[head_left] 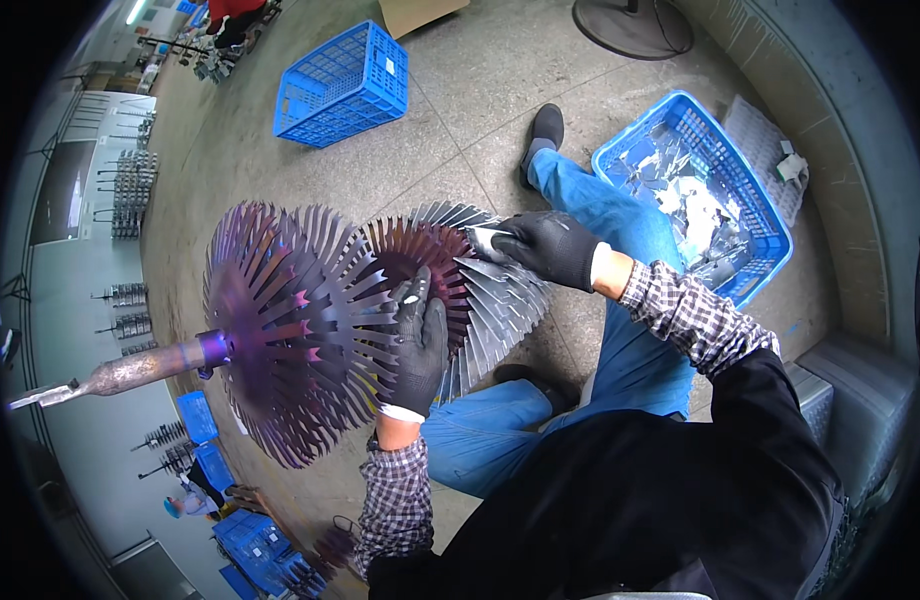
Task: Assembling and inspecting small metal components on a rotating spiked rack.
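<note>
A large metal rack (280, 310) with rings of dark purple, spread-out fins lies across the left and middle of my view. Its thick shaft (145, 368) sticks out to the left. On its right end, the rings carry bright silver metal strips (500, 318). My left hand (417, 350), in a black glove, lies against the fins between the purple rings and the silver strips, fingers stretched upward. In my gloved right hand (552, 247), a shiny silver metal piece (486, 242) is pinched at the upper edge of the silver strips.
Right of my knee stands a blue plastic basket (772, 225) of loose silver pieces. Another blue crate (352, 85) sits on the floor ahead. A round stand base (635, 25) is at the far right. People work in the distance at left, near blue crates (250, 540).
</note>
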`<action>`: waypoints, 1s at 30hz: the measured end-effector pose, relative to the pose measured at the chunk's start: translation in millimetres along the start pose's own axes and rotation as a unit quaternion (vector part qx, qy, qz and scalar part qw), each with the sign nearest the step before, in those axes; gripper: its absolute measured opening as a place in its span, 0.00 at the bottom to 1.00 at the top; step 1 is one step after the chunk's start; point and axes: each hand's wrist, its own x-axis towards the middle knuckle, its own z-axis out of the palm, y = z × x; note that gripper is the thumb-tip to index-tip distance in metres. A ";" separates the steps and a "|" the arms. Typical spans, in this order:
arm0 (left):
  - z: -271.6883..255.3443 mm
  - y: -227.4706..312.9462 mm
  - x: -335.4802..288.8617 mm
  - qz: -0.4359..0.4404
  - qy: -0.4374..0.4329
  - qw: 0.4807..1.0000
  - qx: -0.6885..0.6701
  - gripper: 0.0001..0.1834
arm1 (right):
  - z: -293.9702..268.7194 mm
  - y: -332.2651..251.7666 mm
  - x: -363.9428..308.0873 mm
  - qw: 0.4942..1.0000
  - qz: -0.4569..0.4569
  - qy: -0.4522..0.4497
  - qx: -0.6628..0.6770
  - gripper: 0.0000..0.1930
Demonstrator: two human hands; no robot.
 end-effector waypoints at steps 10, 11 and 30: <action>2.0 -4.9 -0.8 -0.005 -0.016 0.999 0.041 0.25 | -1.1 -9.9 0.1 0.995 -0.073 -0.013 -0.067 0.13; 2.8 -3.0 0.9 -0.003 -0.013 1.000 0.027 0.26 | -0.8 -10.8 -0.2 0.994 -0.091 -0.005 -0.060 0.12; 23.6 -26.5 -10.9 0.034 -0.049 0.994 0.096 0.28 | 11.7 -41.3 -54.1 0.984 -0.130 0.085 -0.090 0.13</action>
